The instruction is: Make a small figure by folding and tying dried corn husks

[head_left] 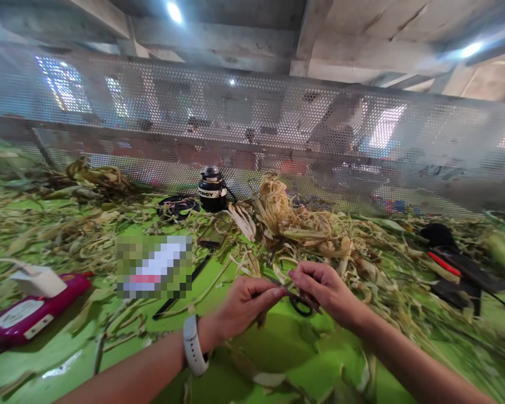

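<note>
My left hand [252, 300] is closed in a pinch, thumb against forefinger, in the middle of the bright green surface [258, 356]. My right hand [326, 289] is pinched just beside it, its fingers curled in. Something thin and brownish shows below each hand, but I cannot tell whether either one grips it. One pair of black-handled scissors [294, 304] lies between and partly under my hands; I see one finger loop clearly. One white band with a wrist device [193, 345] circles my left wrist.

Dry, straw-coloured husk strips [345, 233] spread over the surface, too many and too tangled to count. One taller curled husk bundle [273, 202] rises from them near the far edge. Also near that edge stand one round black bottle with a white lettered band [212, 191] and, just left of it, one coil of black cord [179, 207].

Toward the left edge I have one magenta power strip [61, 297] with one white plug block [42, 280] on it. Between it and my left hand are one blurred-out flat patch [155, 266] and one narrow black bar [168, 306]. Toward the right edge, one red strip [444, 262] lies by dark items I cannot make out. One grey perforated screen [261, 120] runs along the far edge, with at least one person [334, 126] behind it.
</note>
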A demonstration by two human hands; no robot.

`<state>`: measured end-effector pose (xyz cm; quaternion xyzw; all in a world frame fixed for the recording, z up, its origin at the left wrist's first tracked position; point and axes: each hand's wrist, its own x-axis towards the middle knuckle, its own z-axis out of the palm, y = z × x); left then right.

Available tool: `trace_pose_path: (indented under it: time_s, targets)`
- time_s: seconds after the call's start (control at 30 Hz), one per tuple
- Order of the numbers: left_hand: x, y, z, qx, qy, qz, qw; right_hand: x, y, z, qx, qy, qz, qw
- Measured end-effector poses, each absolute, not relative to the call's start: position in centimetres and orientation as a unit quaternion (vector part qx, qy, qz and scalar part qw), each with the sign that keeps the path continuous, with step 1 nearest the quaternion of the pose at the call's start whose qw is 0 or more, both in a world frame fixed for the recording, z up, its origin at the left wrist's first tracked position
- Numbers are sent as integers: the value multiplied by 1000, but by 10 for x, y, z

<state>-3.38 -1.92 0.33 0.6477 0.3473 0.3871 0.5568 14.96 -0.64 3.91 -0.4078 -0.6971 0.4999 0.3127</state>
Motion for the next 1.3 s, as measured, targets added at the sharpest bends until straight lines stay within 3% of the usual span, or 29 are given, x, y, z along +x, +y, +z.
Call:
trace_pose_path:
  time_s: [0.27,0.53,0.8,1.3]
  targets:
    - [-40,-21,14,616,278,340,654,155,0,35,-398,-666,524,350]
    - [-29,-27,8,619,327,409,585,147,-6,32,-409,-700,465,355]
    - [-32,-21,3,605,319,415,600,148,-1,34,-379,-691,508,346]
    - [-46,-10,6,595,306,176,722,150,5,28,-426,-634,497,412]
